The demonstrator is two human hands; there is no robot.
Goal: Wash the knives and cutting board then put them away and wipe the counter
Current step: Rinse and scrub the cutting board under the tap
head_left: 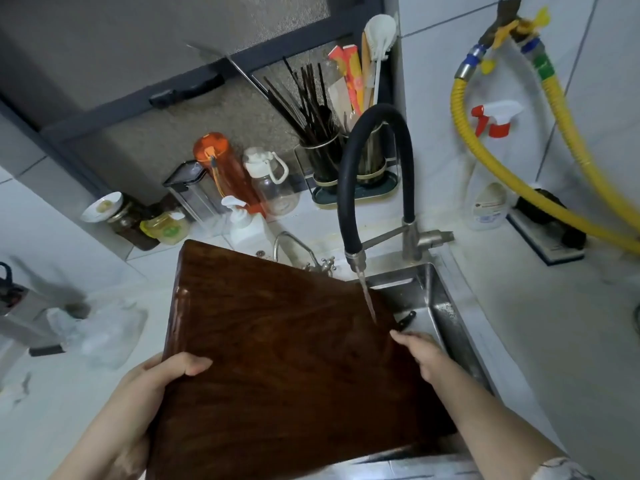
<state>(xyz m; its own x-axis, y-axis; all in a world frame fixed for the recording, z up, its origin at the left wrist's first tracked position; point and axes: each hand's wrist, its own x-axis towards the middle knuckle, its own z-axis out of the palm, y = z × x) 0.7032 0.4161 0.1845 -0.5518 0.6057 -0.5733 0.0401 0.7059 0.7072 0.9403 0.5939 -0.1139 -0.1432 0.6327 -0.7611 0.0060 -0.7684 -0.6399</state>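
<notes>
A large dark brown wooden cutting board [277,358] is held tilted over the steel sink [440,306], its surface wet and shiny. Water runs from the black flexible faucet [349,188] onto the board's right side. My left hand [156,382] grips the board's near left edge, thumb on top. My right hand [420,351] lies flat on the board's right part, fingers straight, just below the water stream. A black knife handle [406,321] shows in the sink beyond the board. Another knife [31,334] lies blurred on the left counter.
Behind the sink stand a soap pump bottle [242,223], jars, an orange bottle [214,157], a clear bottle and a chopstick and utensil holder [332,157]. A spray bottle [488,188] and yellow hoses [568,140] are at the right wall. A crumpled plastic bag [104,330] lies on the left counter.
</notes>
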